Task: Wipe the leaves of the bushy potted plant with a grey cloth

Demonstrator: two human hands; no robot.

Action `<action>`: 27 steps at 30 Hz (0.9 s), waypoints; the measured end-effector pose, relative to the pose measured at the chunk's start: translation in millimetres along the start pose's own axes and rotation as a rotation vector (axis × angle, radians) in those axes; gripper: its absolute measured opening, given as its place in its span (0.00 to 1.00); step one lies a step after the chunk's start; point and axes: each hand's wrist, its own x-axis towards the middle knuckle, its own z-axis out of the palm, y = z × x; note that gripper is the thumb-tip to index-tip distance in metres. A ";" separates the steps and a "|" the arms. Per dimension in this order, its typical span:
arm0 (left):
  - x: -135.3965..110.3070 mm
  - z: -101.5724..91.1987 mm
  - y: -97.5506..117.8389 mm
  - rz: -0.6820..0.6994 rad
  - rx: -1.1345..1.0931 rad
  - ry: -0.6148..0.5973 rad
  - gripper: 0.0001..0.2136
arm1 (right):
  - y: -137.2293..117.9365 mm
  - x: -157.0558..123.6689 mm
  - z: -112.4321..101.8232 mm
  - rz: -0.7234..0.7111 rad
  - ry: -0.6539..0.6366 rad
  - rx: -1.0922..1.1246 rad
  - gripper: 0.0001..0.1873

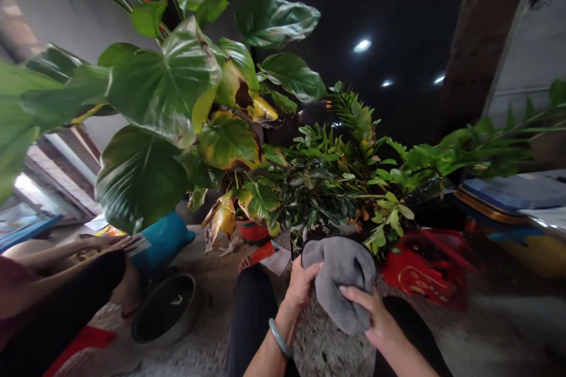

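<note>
A soft, rounded grey plush piece (pixel 340 283) hangs between my hands above the floor. Folds and a dark slit show on its surface, but I cannot tell exactly what it is. My left hand (pixel 304 284) grips its left edge, thumb lying on the front. On the lower right, my right hand (pixel 369 311) pinches the fabric, its thumb pressed into a fold and its other fingers partly hidden. Around my left wrist is a pale green bangle (pixel 279 339).
Leafy plants (pixel 163 88) stand ahead, one in a red pot (pixel 253 232). A red bag (pixel 427 271) lies on the right, near stacked containers (pixel 517 194). At left are a dark round basin (pixel 165 309), a teal object (pixel 161 241) and another person's arms (pixel 57 259).
</note>
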 end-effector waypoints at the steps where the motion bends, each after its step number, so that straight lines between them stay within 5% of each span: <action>1: 0.2 -2.3 2.3 -0.001 0.003 -0.003 0.26 | -0.1 2.1 -2.8 0.010 0.001 -0.020 0.25; 7: 5.4 -20.7 18.9 0.039 0.093 0.027 0.26 | 3.3 11.2 -14.4 0.003 -0.053 -0.206 0.26; 13: 13.0 -37.4 26.7 0.067 0.136 0.086 0.21 | -1.6 5.3 5.4 0.019 -0.038 -0.156 0.25; 17: 11.6 -28.9 27.6 0.163 0.170 0.093 0.17 | -2.0 0.6 11.7 0.046 -0.018 -0.016 0.25; 22: 6.8 -6.5 19.3 0.312 0.187 0.226 0.25 | 11.8 2.6 10.0 0.306 -0.150 -0.065 0.19; 27: 4.1 -14.4 25.3 0.308 0.227 0.278 0.22 | 2.4 6.1 21.0 0.201 -0.122 -0.057 0.18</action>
